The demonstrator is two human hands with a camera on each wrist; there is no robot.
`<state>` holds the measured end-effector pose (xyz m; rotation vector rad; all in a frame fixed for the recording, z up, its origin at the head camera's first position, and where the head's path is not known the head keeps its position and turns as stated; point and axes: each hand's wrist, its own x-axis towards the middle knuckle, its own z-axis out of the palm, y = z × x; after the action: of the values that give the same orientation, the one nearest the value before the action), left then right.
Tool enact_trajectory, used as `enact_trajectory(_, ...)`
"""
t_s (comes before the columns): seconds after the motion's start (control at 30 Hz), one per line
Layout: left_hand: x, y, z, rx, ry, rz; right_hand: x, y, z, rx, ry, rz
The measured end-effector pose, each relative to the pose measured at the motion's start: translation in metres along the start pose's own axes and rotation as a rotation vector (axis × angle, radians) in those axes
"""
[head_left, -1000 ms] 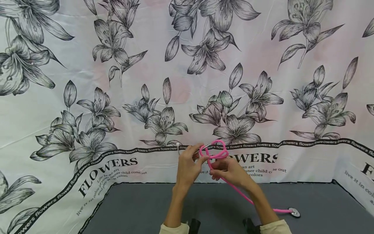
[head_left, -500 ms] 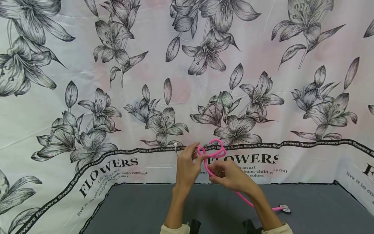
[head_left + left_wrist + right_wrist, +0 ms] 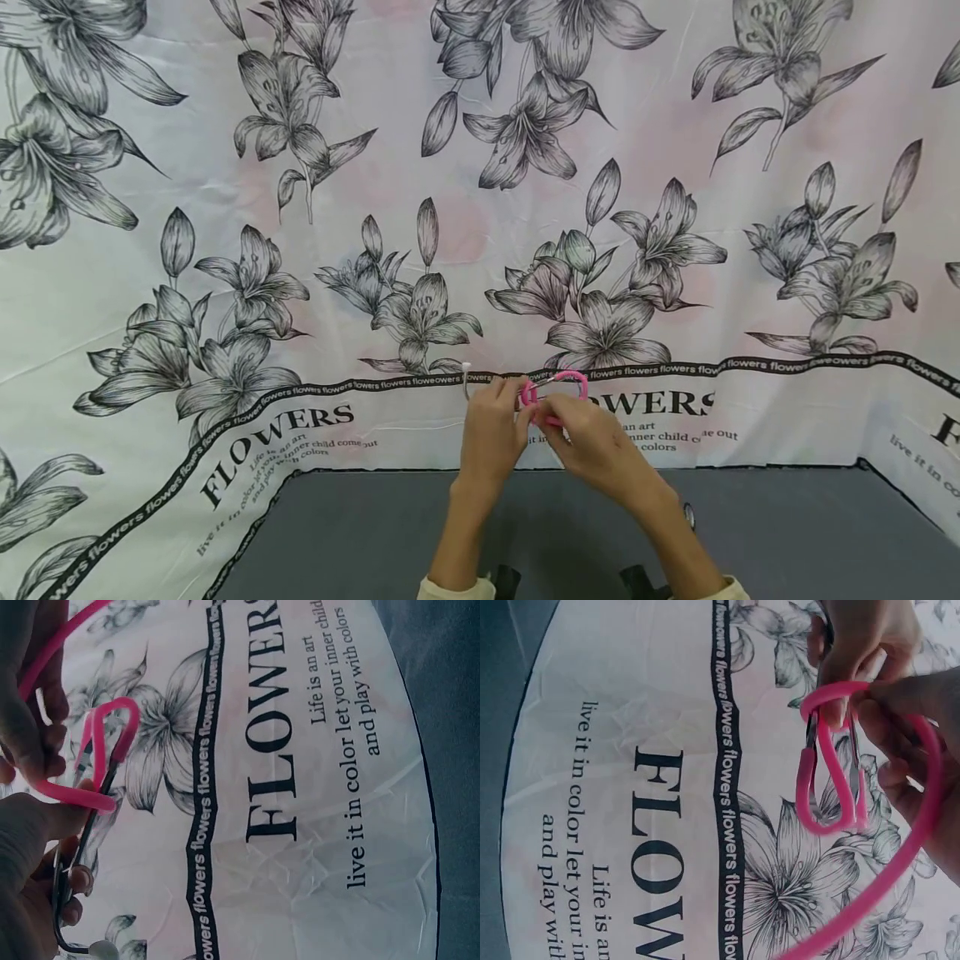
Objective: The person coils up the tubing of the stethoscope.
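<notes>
stethoscope, one: being held between both hands, its pink tube curling over the metal ear tubes; whether fully around, cannot tell. left hand: pinching the ear tubes. right hand: pinching the pink tube just beside the left fingertips. chest piece: showing partly past the right forearm. risks, judged: the curl springing loose if either pinch is easing; the chest piece dragging if the right hand is pulling hard.

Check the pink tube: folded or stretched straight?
Folded: the right wrist view shows the pink tube looping back and crossing a metal tube.
</notes>
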<state>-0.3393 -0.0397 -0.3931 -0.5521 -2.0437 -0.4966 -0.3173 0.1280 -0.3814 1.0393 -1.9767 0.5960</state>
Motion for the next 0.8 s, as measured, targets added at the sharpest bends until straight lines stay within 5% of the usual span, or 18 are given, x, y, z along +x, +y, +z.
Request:
enact_trajectory(0.27, 0.003, 0.012, -0.002, 0.046, -0.133, 0.06, 0.003, 0.009, -0.005, -0.189, 0.195, 0.017)
enact_trajectory(0.5, 0.005, 0.018, -0.003, 0.13, -0.17, 0.145, 0.0, 0.018, -0.005, -0.189, 0.227, 0.097)
enact_trajectory(0.8, 0.006, 0.016, -0.012, 0.083, -0.304, 0.151, 0.0, 0.014, -0.001, -0.193, 0.232, 0.203)
